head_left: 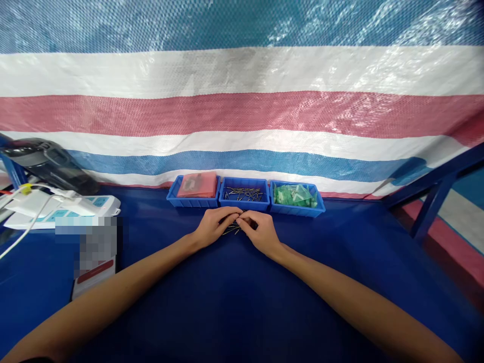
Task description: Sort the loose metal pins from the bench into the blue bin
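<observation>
Both hands meet on the blue table top just in front of the middle bin. My left hand (215,225) and my right hand (260,230) have their fingers curled and pinched together over a small heap of thin metal pins (232,230). What each pinch holds is too small to make out. Three blue bins stand in a row behind the hands: a left bin (193,191) with reddish-pink bags, a middle bin (245,194) with loose metal pins, and a right bin (297,198) with green pieces.
A striped tarp (242,111) hangs behind the bins. At the left lie a white device with cables (56,206), a dark machine (45,161) and a card (93,275). A blue frame leg (434,201) stands at the right.
</observation>
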`<state>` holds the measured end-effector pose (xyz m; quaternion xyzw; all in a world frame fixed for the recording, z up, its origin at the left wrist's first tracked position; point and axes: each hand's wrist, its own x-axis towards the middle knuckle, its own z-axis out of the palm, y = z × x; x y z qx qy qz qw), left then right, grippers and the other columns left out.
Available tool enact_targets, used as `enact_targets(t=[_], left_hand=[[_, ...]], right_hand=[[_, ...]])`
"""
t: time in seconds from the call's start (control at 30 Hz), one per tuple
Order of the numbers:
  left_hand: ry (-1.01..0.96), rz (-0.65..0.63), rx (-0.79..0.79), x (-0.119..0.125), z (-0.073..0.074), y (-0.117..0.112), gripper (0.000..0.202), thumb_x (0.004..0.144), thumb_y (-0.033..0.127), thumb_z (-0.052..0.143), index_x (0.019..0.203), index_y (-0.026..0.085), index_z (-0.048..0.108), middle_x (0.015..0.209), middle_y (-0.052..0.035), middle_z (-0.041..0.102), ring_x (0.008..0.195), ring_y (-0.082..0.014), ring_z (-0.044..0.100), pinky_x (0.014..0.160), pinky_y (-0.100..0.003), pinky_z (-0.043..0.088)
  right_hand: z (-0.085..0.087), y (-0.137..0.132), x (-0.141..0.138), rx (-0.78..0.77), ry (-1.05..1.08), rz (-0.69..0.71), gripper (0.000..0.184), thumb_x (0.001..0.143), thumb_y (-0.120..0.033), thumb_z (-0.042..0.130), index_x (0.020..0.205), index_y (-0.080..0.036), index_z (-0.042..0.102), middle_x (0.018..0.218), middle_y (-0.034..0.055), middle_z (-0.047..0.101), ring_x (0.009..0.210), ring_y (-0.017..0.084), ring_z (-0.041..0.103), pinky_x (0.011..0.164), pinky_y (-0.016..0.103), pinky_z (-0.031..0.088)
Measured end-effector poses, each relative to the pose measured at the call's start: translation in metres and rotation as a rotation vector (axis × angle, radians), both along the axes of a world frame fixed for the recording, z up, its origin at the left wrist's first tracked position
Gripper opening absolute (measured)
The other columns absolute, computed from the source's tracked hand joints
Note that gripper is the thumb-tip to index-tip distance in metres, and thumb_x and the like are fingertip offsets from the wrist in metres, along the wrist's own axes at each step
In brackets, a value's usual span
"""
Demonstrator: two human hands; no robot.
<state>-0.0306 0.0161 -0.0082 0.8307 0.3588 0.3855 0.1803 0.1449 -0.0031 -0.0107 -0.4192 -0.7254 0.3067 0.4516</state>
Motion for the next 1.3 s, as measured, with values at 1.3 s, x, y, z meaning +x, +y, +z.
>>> enact_targets(t=[1.3], left_hand=[[-0.009, 0.009, -0.055, 0.0001, 0.0026, -0.0005, 0.023, 0.093, 0.03, 0.048, 0.09, 0.015, 0.065, 0.081, -0.0033, 0.071, 0.073, -0.0125, 0.067, 0.068, -0.018, 0.052]], right_hand=[[0.0027, -0.0009, 0.0001, -0.026, -0.028, 0.024, 0.024, 0.089, -0.03, 0.051, 0.075, -0.016, 0.064, 0.056, -0.0009, 0.055, 0.053, 0.011, 0.048, 0.052, 0.022, 0.037]])
